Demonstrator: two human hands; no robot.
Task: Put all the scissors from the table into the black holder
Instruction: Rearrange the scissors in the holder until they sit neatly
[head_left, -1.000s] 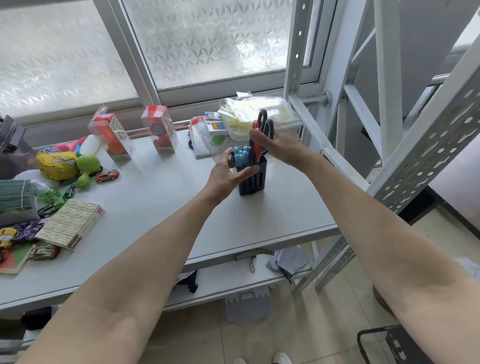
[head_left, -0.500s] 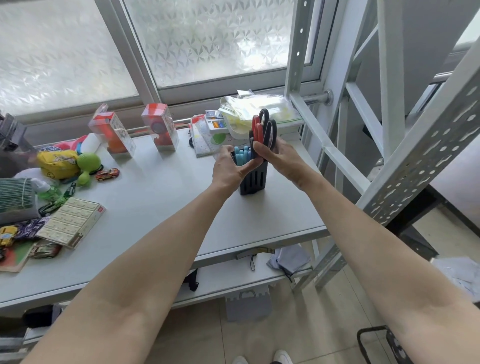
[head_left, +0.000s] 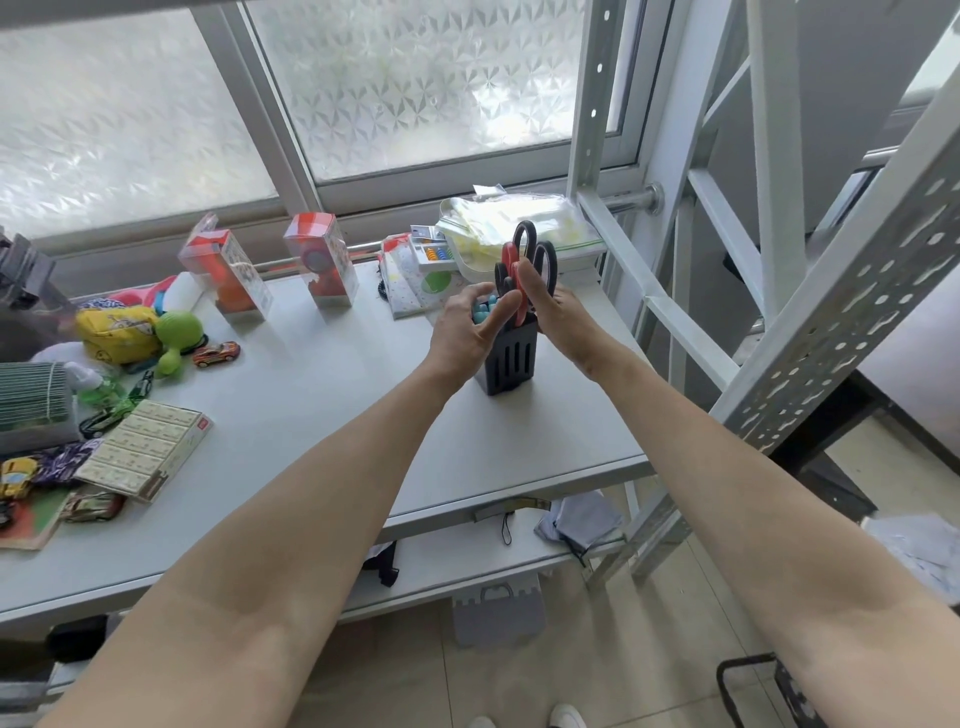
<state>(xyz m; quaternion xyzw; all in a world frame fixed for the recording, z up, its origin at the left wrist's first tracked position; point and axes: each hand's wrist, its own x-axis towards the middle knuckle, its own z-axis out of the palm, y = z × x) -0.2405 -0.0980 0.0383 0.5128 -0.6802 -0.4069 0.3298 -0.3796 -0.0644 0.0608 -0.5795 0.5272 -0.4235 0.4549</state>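
Left hand (head_left: 467, 332) grips the holder (head_left: 511, 358) on the bench (head_left: 311, 415); right hand (head_left: 558, 317) pinches the scissors (head_left: 530, 260) standing in it.

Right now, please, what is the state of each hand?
Left hand: fingers curled around the top of the black holder.
Right hand: closed on the red-and-black scissors standing in the holder.
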